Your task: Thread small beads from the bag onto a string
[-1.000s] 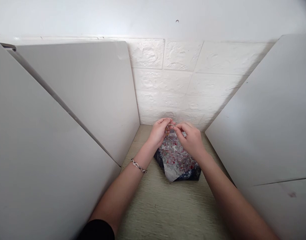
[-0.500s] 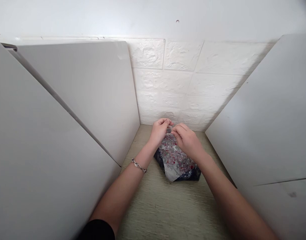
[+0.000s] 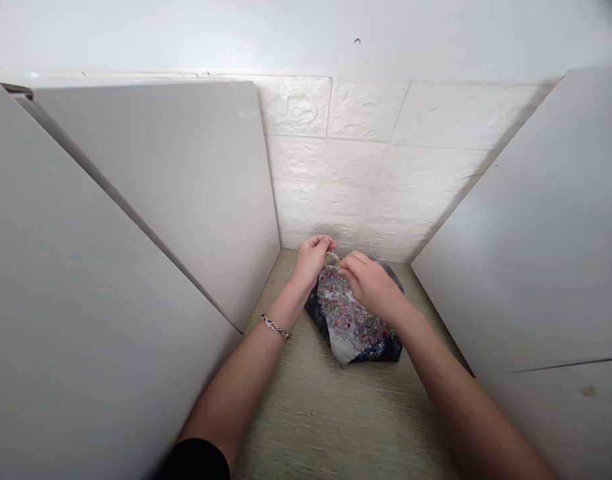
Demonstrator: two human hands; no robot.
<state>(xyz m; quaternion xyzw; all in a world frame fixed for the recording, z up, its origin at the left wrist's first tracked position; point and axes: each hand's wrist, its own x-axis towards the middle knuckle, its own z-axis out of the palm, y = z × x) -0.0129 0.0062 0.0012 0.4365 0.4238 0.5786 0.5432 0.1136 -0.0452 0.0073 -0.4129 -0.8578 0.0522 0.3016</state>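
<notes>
My left hand pinches one end of a thin, pale, beaded-looking strand with a yellowish tint. At the strand's other end, the thumb and fingers of my right hand are closed on it. The strand bows in a short curve between the two hands. Under them lies a patterned cloth, grey and white with red and pink specks and dark blue edges. My right hand and wrist hide part of the cloth. Exactly what the strand is made of is too small to tell.
The cloth rests on a greenish wood-grained surface. White panels stand at the left and at the right. A white brick-patterned wall closes off the back. A chain bracelet circles my left wrist.
My left hand has shifted slightly left, widening the space between the hands, so more of the strand shows. More of the cloth's far right side has come into view behind my right hand.
</notes>
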